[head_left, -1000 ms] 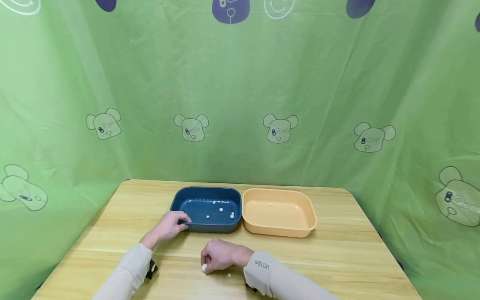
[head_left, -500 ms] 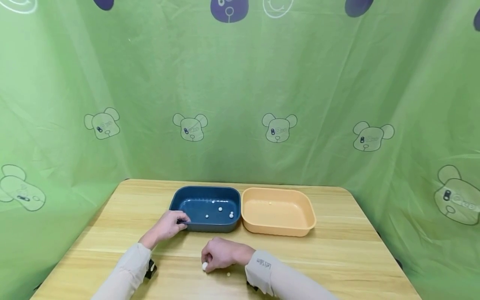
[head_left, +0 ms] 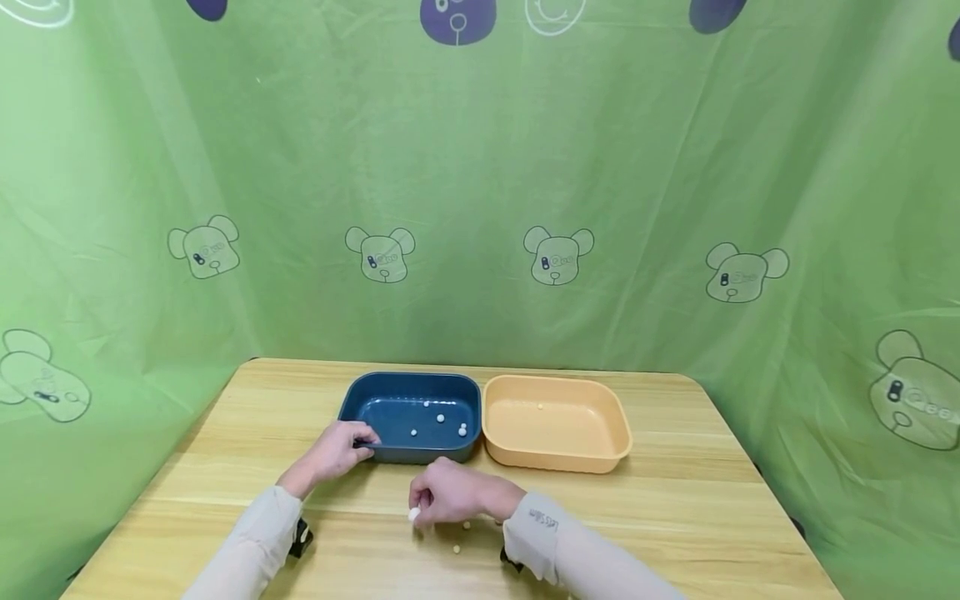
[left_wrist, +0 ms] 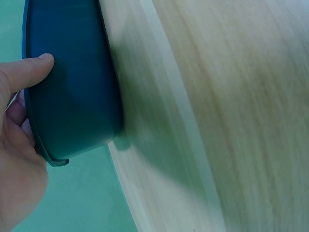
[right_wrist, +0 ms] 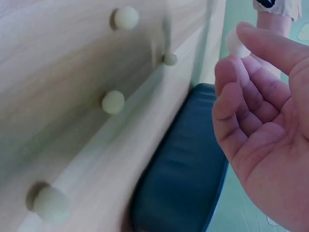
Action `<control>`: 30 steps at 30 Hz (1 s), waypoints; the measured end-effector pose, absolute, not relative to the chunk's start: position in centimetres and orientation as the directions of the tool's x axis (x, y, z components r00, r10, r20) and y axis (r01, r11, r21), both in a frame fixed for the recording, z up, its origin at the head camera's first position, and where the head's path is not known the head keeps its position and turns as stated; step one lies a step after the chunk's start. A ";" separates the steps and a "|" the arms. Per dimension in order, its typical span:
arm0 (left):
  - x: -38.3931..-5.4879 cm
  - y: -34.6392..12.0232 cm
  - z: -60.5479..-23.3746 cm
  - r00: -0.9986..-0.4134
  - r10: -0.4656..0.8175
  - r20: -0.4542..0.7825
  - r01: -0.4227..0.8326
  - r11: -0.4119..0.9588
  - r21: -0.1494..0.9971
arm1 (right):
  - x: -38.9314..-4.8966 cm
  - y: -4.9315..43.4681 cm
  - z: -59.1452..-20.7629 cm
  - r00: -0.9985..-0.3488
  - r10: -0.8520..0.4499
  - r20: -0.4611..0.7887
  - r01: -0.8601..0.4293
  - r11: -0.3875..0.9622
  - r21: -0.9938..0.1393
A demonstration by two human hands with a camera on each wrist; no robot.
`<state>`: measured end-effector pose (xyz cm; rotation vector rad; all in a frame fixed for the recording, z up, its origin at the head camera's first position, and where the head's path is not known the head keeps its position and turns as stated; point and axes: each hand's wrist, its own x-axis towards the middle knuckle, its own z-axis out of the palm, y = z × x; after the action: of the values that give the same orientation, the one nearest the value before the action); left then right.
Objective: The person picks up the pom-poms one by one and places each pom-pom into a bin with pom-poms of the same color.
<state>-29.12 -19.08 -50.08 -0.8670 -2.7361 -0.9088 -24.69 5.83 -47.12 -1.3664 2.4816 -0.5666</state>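
Observation:
My left hand (head_left: 337, 451) grips the near left rim of a dark blue plastic bin (head_left: 427, 456). In the left wrist view its thumb (left_wrist: 36, 70) lies over one side of the rim, with fingers curled behind. Between thumb and fingertips my right hand (head_left: 453, 493) pinches a white ball (right_wrist: 236, 44), held above the table in front of the blue bin. Several small white balls, such as this ball (head_left: 440, 418), lie inside that bin. Under and beside the right hand, several pale balls rest on the wood, among them one ball (head_left: 456, 549) and another ball (right_wrist: 113, 102).
A light orange bin (head_left: 558, 460) stands right beside the blue one, with a tiny pale ball (head_left: 540, 407) inside. Both sit on a wood-grain table (head_left: 697, 500). A green curtain (head_left: 480, 325) with printed bear heads surrounds the table's back and sides.
My right hand has lifted slightly and shifted forward with the white ball, and more balls show on the table near it. My left hand stays on the blue bin's rim.

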 end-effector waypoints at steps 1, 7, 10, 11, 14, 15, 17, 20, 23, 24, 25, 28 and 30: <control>-29.1 -19.1 -50.1 -0.827 0.481 0.290 0.559 0.655 0.509 | -24.7 6.0 -47.0 -0.528 -0.849 -0.023 -0.754 0.481 -0.447; -29.2 -19.1 -50.2 -0.825 0.479 0.300 0.564 0.657 0.501 | -24.6 6.6 -46.3 -0.556 -0.831 -0.018 -0.716 0.489 -0.498; -29.2 -19.1 -50.2 -0.826 0.476 0.302 0.562 0.656 0.504 | -24.6 6.9 -46.1 -0.564 -0.825 -0.012 -0.698 0.485 -0.527; -29.2 -19.1 -50.2 -0.827 0.474 0.303 0.561 0.656 0.505 | -24.7 7.0 -46.0 -0.565 -0.825 -0.007 -0.698 0.483 -0.529; -29.1 -19.0 -50.2 -0.828 0.470 0.306 0.559 0.655 0.508 | -24.8 7.4 -45.9 -0.567 -0.824 0.009 -0.696 0.473 -0.541; -29.1 -19.0 -50.1 -0.828 0.469 0.307 0.560 0.655 0.508 | -24.8 7.5 -45.9 -0.568 -0.823 0.015 -0.694 0.469 -0.546; -29.1 -19.0 -50.1 -0.823 0.473 0.314 0.567 0.650 0.506 | -24.9 7.8 -45.7 -0.573 -0.819 0.022 -0.688 0.467 -0.556; -29.1 -19.0 -50.0 -0.821 0.477 0.314 0.570 0.646 0.508 | -25.0 8.1 -45.5 -0.588 -0.808 0.025 -0.668 0.468 -0.578; -29.1 -19.0 -50.1 -0.820 0.480 0.310 0.570 0.645 0.509 | -25.2 8.5 -45.4 -0.606 -0.795 0.023 -0.646 0.474 -0.599; -29.1 -19.0 -50.1 -0.823 0.479 0.305 0.565 0.648 0.510 | -25.2 8.6 -45.4 -0.610 -0.792 0.026 -0.641 0.474 -0.603; -29.1 -19.0 -50.1 -0.826 0.476 0.301 0.561 0.651 0.510 | -25.3 8.7 -45.4 -0.614 -0.789 0.031 -0.639 0.474 -0.606; -29.1 -19.0 -50.1 -0.832 0.474 0.290 0.553 0.656 0.514 | -25.5 9.0 -45.3 -0.627 -0.778 0.036 -0.624 0.474 -0.622; -29.1 -18.9 -50.1 -0.836 0.470 0.283 0.546 0.659 0.517 | -25.5 9.3 -45.2 -0.636 -0.770 0.044 -0.616 0.473 -0.629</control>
<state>-29.13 -18.91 -50.08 -0.8448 -2.7467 -0.9182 -25.54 9.27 -45.17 -1.1904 2.4765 -0.9071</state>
